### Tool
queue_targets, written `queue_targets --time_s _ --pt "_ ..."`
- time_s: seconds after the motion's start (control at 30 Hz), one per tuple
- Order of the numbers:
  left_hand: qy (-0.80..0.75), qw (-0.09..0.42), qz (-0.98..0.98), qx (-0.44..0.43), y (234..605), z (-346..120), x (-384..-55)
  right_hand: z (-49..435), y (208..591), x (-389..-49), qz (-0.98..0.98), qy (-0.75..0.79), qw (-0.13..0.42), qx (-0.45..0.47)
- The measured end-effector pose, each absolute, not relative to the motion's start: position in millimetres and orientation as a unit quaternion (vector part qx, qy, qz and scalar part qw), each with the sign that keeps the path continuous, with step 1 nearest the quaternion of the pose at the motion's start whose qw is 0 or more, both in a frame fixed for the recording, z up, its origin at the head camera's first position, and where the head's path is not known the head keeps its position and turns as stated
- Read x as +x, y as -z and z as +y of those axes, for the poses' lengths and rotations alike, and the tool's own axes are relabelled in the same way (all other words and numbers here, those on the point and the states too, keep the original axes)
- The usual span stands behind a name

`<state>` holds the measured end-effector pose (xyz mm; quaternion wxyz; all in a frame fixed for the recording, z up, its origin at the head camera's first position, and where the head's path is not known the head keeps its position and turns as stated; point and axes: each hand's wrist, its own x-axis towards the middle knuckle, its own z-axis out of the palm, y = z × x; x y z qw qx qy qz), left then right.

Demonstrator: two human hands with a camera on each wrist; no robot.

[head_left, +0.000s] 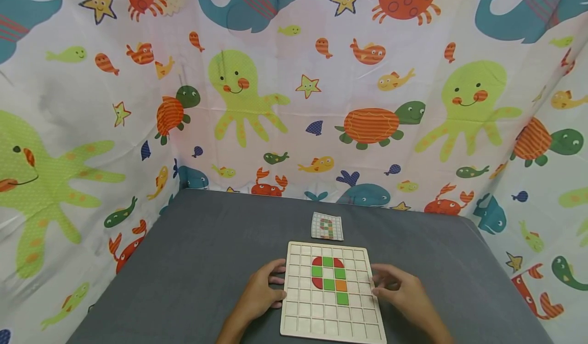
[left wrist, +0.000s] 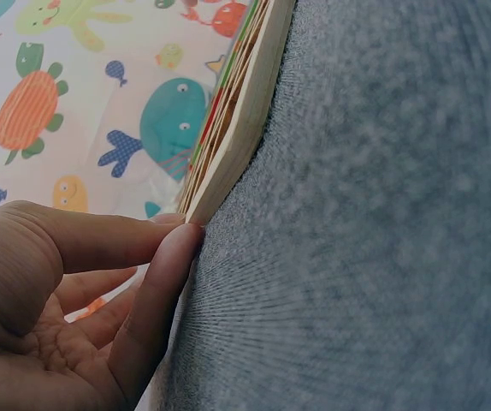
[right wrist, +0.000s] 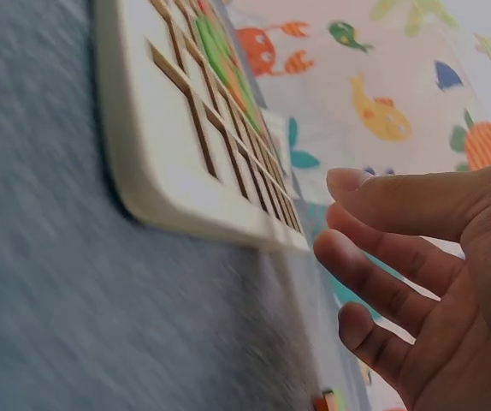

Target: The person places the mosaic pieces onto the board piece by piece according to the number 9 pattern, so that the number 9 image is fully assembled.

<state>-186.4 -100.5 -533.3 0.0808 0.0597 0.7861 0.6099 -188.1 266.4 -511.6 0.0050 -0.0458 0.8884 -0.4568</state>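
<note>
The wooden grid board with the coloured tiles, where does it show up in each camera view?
Head: wooden grid board lies low centre, between both hands.
Left wrist: its edge runs top centre, fingertips touching its corner.
Right wrist: upper left.
Shared landmark: grey table.

Both forearms reach forward from the bottom edge of the head view. The left hand point(head_left: 259, 295) lies palm inward, its fingers point(left wrist: 164, 282) loosely extended, fingertips pressed against an edge. The right hand point(head_left: 398, 289) mirrors it on the other side, its fingers point(right wrist: 382, 278) gently bent, slightly spread and holding nothing.
</note>
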Motion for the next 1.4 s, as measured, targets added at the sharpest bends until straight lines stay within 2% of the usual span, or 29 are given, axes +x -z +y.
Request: queue_targets --time_s 0.23,0.57,0.8,1.4 --pt "-0.607 0.082 0.789 0.058 534.1 -100.0 -186.5 290.1 509.3 -186.7 0.898 0.438 -0.02 -0.022" --pt "-0.606 0.082 0.789 0.052 534.7 -98.9 -187.6 313.8 513.5 -190.4 0.908 0.418 0.009 0.029" --pt "-0.608 0.082 0.788 0.048 535.4 -99.4 -187.3 326.4 515.6 -188.8 0.911 0.411 0.0 0.035" --pt "-0.606 0.083 0.79 0.039 533.7 -99.1 -187.9 330.2 514.9 -188.4 0.91 0.409 0.008 0.071"
